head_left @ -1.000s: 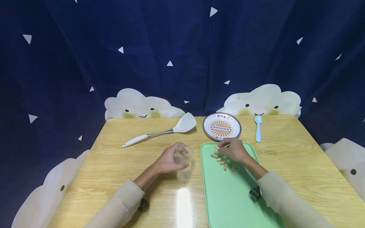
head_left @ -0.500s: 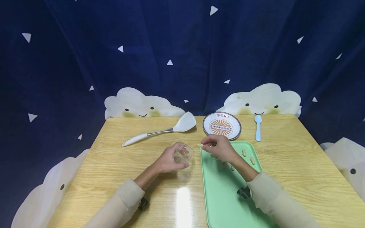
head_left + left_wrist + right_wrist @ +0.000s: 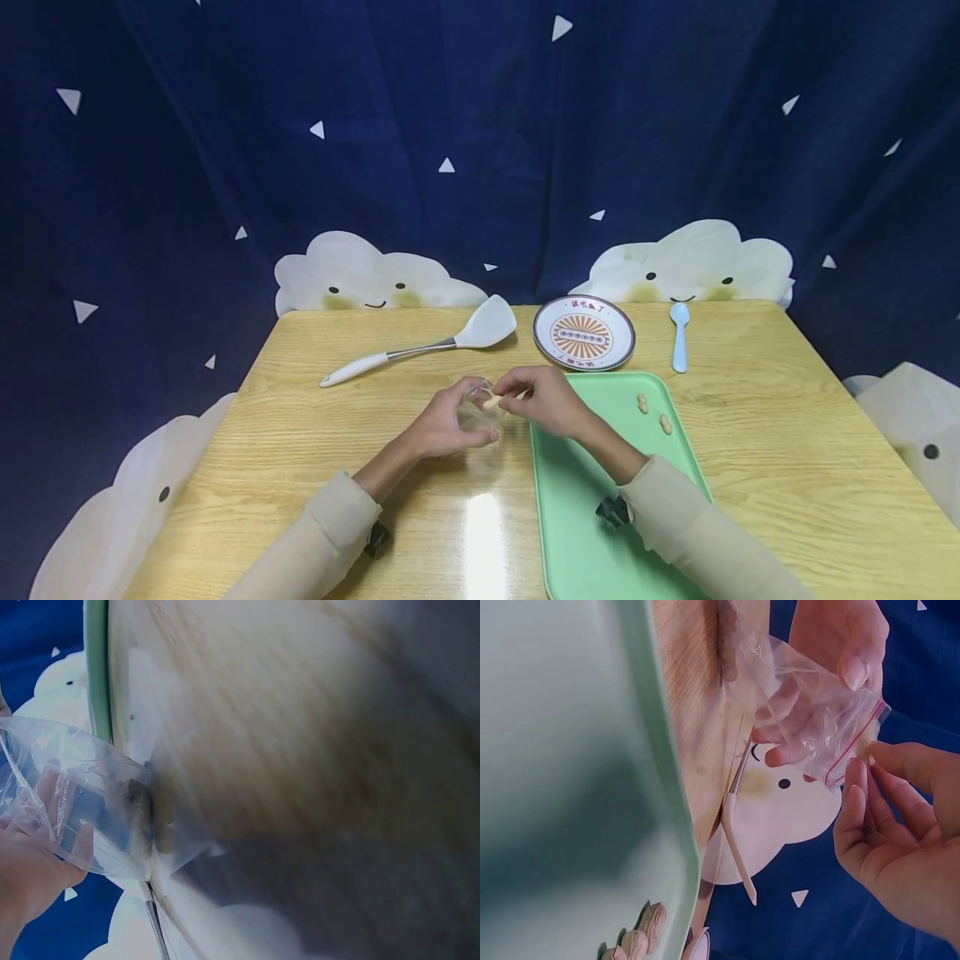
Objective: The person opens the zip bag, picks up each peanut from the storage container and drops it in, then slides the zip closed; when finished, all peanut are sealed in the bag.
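My left hand (image 3: 444, 423) holds a clear zip bag (image 3: 810, 712) upright, its fingers and thumb curved around the sides. Dark red lines run along the bag's mouth in the right wrist view. Low in the bag, in the left wrist view, lie peanuts (image 3: 139, 817). At the mouth, my right hand (image 3: 546, 402) pinches a single peanut (image 3: 492, 402) between thumb and fingertips. Two unshelled peanuts (image 3: 642, 403) show on the green tray (image 3: 592, 533); the right wrist view shows several peanuts (image 3: 654, 922) in a row, hidden in the head view by my right arm.
Behind the bag lies a white spatula (image 3: 486, 323) with its handle pointing left. A patterned plate (image 3: 622, 342) stands just beyond the tray, and a light blue spoon (image 3: 679, 342) lies right of it. The wooden table (image 3: 300, 467) ends at a dark blue curtain.
My right hand has lifted a peanut off the tray and carried it left to the bag's mouth. The left hand and the bag have stayed in place.
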Tool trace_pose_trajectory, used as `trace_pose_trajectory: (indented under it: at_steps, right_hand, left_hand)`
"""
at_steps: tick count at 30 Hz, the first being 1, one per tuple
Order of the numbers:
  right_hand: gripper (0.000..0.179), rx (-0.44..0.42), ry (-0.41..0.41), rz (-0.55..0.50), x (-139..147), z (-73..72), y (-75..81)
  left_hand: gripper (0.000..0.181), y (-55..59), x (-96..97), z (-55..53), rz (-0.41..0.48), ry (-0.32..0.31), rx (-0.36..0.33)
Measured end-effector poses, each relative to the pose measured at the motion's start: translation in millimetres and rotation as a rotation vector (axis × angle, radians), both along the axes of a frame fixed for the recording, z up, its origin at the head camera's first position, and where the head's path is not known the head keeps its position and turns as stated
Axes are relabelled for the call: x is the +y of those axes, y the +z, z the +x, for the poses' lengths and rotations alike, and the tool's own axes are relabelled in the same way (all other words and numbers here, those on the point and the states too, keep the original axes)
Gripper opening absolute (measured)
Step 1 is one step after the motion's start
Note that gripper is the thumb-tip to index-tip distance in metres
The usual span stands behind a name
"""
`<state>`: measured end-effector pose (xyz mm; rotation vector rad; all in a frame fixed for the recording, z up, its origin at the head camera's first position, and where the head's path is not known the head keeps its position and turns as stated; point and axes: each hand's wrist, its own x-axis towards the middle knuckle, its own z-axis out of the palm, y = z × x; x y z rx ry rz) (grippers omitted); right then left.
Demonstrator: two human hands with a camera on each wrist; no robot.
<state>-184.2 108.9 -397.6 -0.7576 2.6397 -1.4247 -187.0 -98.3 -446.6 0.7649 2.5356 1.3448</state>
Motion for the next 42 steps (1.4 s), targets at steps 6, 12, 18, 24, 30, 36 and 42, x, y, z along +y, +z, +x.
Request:
trace_pose_trajectory:
  at_steps: [6,12,18,24,30,36,42]
  right_hand:
    - [0.012,0.019,-0.011,0.029,9.0,-1.7,1.0]
    - [0.011,0.028,-0.077,0.052,33.5,-5.5,-0.6]
    - [0.010,0.011,-0.116,0.092,60.9,-11.3,-11.3]
    - [0.012,-0.028,-0.139,0.135,79.6,-16.7,-25.8]
    - [0.009,-0.082,-0.171,0.223,89.5,-23.7,-39.1]
    - [0.014,-0.193,-0.163,0.228,89.7,-24.0,-48.7]
    - [0.011,-0.242,-0.210,0.263,81.1,-21.5,-49.3]
  left_hand:
    - [0.066,0.8,0.2,-0.7,0.023,-0.023,0.016]
    - [0.068,0.6,0.0,-1.5,0.025,-0.010,0.018]
    - [0.070,1.6,0.2,-1.4,0.017,-0.006,0.018]
    - [0.069,1.4,-0.3,-1.1,0.012,0.001,0.013]
    - [0.070,1.6,0.0,-1.4,0.010,0.006,0.012]
    - [0.071,1.2,0.1,-1.0,0.004,0.010,0.003]
    - [0.070,1.6,0.5,-1.3,-0.003,0.008,0.015]
